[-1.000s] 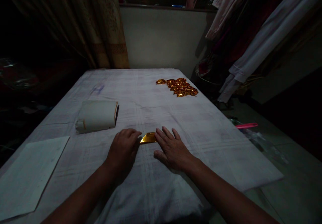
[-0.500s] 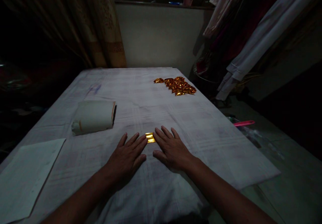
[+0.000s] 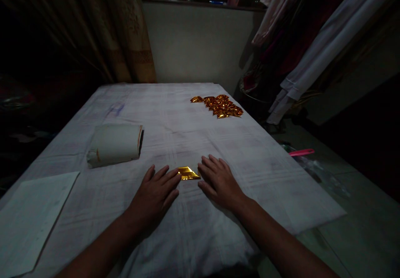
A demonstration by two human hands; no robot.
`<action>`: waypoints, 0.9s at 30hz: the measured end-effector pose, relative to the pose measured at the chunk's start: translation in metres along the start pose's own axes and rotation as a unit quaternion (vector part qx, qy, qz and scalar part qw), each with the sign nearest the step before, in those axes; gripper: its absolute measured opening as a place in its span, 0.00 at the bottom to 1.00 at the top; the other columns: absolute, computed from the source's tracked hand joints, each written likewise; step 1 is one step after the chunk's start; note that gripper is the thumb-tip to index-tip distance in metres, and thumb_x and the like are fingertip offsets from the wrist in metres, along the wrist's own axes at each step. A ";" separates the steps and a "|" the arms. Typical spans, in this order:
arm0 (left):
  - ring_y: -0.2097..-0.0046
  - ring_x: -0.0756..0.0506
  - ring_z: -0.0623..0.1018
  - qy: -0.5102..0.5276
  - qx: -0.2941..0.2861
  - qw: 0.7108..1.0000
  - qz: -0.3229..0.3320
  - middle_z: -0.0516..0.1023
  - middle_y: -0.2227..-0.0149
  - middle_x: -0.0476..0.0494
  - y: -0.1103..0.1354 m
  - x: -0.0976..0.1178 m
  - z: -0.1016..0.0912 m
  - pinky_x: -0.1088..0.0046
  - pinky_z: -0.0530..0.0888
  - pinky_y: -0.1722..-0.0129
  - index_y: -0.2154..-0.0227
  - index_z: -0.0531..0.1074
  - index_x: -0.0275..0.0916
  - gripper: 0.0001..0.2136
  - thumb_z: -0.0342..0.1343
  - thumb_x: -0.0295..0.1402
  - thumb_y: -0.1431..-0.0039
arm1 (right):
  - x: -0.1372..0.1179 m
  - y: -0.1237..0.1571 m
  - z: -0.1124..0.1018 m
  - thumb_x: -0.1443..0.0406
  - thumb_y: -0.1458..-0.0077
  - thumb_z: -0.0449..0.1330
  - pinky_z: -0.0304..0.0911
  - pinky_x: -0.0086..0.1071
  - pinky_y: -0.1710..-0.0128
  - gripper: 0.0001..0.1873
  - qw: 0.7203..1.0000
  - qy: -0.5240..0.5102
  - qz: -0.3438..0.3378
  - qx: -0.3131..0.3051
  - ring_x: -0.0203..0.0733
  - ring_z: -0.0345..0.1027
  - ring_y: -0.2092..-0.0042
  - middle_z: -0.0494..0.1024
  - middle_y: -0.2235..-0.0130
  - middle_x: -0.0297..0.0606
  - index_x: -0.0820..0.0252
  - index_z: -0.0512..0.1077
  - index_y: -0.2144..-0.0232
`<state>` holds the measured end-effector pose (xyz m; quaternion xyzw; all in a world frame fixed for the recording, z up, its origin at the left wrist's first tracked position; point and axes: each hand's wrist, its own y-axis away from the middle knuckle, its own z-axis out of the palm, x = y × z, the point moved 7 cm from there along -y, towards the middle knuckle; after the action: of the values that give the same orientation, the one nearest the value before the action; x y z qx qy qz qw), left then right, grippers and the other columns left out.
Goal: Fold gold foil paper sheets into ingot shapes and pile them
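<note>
A small folded piece of gold foil paper [image 3: 189,173] lies flat on the white cloth, its right end cut to a slanted point. My left hand [image 3: 159,188] rests palm down with fingers stretched, the fingertips covering the foil's left end. Just right of the foil's point, my right hand [image 3: 220,182] lies on the cloth with its fingers extended and slightly apart, holding nothing. Farther off, a pile of folded gold foil pieces [image 3: 223,106] sits near the right edge, with a single gold piece [image 3: 196,99] at its left.
A rolled or folded grey-white pad [image 3: 115,145] lies on the left of the cloth-covered table [image 3: 156,111]. Nearer me is a white sheet [image 3: 34,215]. Clothes [image 3: 300,70] hang at the right, and a pink handle [image 3: 301,152] shows beside the table's right edge.
My right hand has slid right, off the foil, baring its pointed right end. My left hand stays on the foil's left end, almost unmoved.
</note>
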<state>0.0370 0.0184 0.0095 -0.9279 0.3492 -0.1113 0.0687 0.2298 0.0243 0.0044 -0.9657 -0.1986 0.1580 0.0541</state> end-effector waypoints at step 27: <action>0.62 0.42 0.80 -0.087 0.084 0.991 0.051 0.83 0.62 0.42 -0.031 0.021 -0.017 0.55 0.69 0.46 0.56 0.75 0.39 0.09 0.49 0.28 0.32 | -0.020 -0.019 -0.009 0.62 0.37 0.62 0.58 0.40 0.55 0.07 0.997 -0.052 -0.049 0.036 0.46 0.69 0.54 0.82 0.55 0.38 0.55 0.79 0.58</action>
<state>0.0674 0.0267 0.0357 -0.9058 0.3785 -0.0553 0.1822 0.2078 0.0336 0.0220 -0.9427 -0.2422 0.2126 0.0862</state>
